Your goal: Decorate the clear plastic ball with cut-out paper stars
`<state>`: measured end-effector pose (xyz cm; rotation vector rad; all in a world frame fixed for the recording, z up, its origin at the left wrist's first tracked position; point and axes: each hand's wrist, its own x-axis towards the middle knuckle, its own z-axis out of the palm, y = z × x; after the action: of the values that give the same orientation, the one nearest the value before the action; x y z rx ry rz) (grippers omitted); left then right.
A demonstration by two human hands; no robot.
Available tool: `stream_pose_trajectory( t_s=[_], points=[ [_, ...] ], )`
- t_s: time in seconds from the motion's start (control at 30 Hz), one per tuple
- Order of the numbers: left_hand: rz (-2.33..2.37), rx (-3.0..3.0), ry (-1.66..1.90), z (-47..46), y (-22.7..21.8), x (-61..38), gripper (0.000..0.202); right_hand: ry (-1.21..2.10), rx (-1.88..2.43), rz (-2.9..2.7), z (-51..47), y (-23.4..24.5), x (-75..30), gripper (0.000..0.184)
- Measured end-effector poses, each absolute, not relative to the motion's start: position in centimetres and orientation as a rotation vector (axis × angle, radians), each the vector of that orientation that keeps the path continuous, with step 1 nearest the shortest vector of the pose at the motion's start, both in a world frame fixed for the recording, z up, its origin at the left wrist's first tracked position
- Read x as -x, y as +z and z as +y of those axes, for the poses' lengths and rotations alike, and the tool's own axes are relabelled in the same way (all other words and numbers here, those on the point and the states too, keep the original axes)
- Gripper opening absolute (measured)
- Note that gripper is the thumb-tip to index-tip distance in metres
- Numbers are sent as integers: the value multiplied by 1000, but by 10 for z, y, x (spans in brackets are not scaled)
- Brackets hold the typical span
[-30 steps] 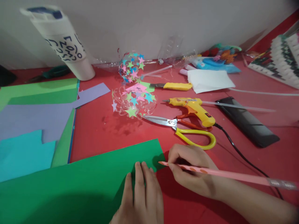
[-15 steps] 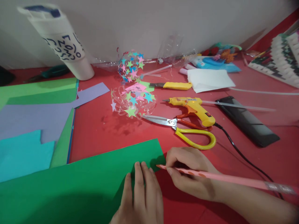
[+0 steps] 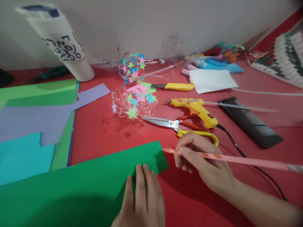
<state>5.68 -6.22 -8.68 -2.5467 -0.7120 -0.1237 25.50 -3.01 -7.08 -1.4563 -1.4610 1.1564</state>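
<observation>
A large green sheet of paper (image 3: 90, 176) covers the lower left, its right end near the middle. My left hand (image 3: 144, 198) lies flat on it with fingers stretched out. Beside the sheet's upper right corner, my right hand (image 3: 201, 160) pinches a pink pencil (image 3: 246, 160), its tip pointing left toward that corner. Whether the tip touches the paper, I cannot tell. Just behind the right hand are scissors (image 3: 163, 122) with one yellow and one red handle, partly covered by the fingers. A yellow glue gun (image 3: 189, 105) lies behind the scissors.
Star-covered clear decorations (image 3: 133, 101) sit mid-table. Behind them lie a yellow cutter knife (image 3: 178, 86) and white paper (image 3: 213, 80). A black phone (image 3: 251, 123) is at right, near the glue gun's cord. Coloured papers (image 3: 35, 123) and a white tumbler (image 3: 63, 47) stand left.
My right hand has lifted up and slightly right with the pencil, from the sheet's right edge to near its upper corner, now overlapping the scissors' yellow handle. My left hand stays put.
</observation>
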Motion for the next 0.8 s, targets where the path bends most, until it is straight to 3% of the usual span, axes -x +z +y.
stream_pose_trajectory(
  t_s=[0.6,0.8],
  points=[
    [-818,2555,-154,-63,-85,-59,32,1048,1461,-1535,-22,-72,-255,8],
    [-886,2907,121,-40,-65,-58,31,831,1263,-1750,-18,-71,-260,12]
  ],
)
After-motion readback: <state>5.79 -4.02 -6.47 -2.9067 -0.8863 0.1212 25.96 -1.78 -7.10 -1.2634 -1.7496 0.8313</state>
